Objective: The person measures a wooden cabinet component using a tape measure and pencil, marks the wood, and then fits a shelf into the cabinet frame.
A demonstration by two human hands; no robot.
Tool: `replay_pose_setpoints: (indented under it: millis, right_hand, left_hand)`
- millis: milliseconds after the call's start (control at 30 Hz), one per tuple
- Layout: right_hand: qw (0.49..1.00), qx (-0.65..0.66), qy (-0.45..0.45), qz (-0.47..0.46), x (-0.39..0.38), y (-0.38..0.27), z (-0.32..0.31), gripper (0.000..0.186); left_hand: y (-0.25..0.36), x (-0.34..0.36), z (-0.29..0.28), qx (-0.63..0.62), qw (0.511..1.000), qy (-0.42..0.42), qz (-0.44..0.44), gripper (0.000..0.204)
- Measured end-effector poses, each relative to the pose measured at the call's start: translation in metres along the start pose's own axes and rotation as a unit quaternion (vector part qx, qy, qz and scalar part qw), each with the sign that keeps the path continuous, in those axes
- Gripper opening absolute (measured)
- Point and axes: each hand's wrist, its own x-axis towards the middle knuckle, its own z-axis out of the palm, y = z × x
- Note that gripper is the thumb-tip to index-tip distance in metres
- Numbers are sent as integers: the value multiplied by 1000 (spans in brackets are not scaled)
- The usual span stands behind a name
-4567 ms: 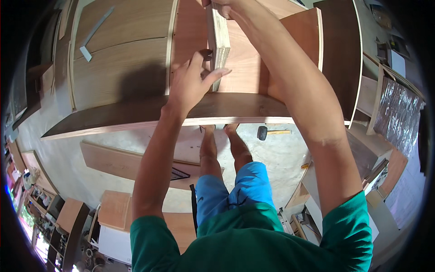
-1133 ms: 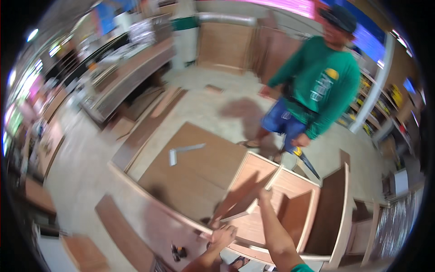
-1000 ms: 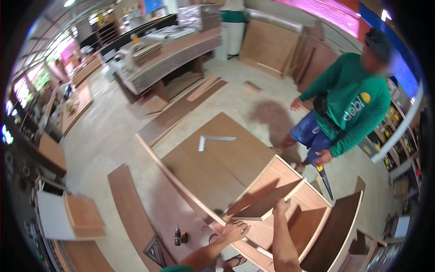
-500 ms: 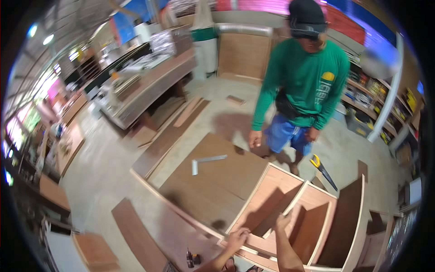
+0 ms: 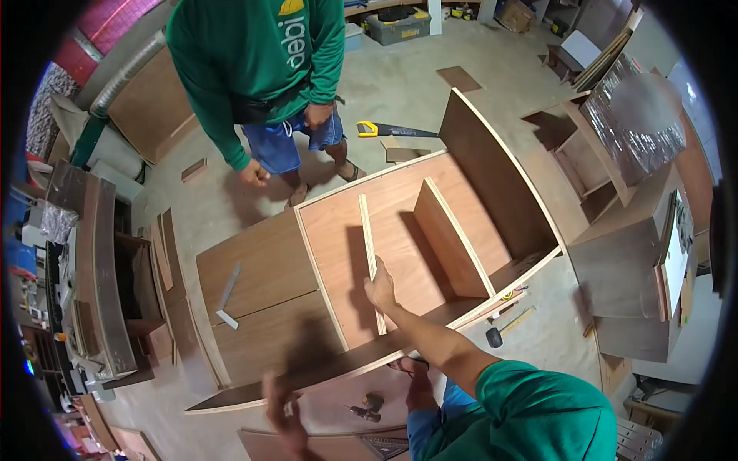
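My right hand (image 5: 380,289) is closed around the top edge of a narrow wooden divider panel (image 5: 366,230), which stands on edge inside a wooden cabinet carcass (image 5: 321,269) lying on the floor. To its right, a second divider (image 5: 453,238) stands apart from the first, toward the tall end board (image 5: 500,169). My left hand (image 5: 283,415), blurred, is over the outer side of the long near side board (image 5: 284,374). Its fingers look apart, and nothing shows in them.
A person in a green shirt (image 5: 261,69) stands beyond the cabinet. A handsaw (image 5: 396,130) lies near its far edge. A metal square (image 5: 228,296) rests on the brown panel at left. A drill (image 5: 366,409) and a mallet (image 5: 496,336) lie on the near floor.
The view has swung right, so the co-worker and cabinet appear farther left. My left hand has come away from the cabinet's near corner by the divider; my right hand remains on the divider.
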Motion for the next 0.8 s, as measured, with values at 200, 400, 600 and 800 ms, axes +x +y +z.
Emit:
replay_pose_setpoints:
  millis: [200,400,600,800]
  right_hand:
    - [993,-51,-23,100,-1,-14,-12,67]
    - [994,-46,-26,98,-2,-43,-35,59]
    - [987,-91,-22,127,-4,-39,-20,55]
    - [988,-124,-8,92,-9,-42,3,49]
  left_hand:
    - [-82,8,173,99,990,-82,-52,42]
    - [-79,20,239,314,936,-36,-158,39]
    - [-94,24,233,321,927,21,-194,44]
    - [-89,20,216,280,934,-14,-223,45]
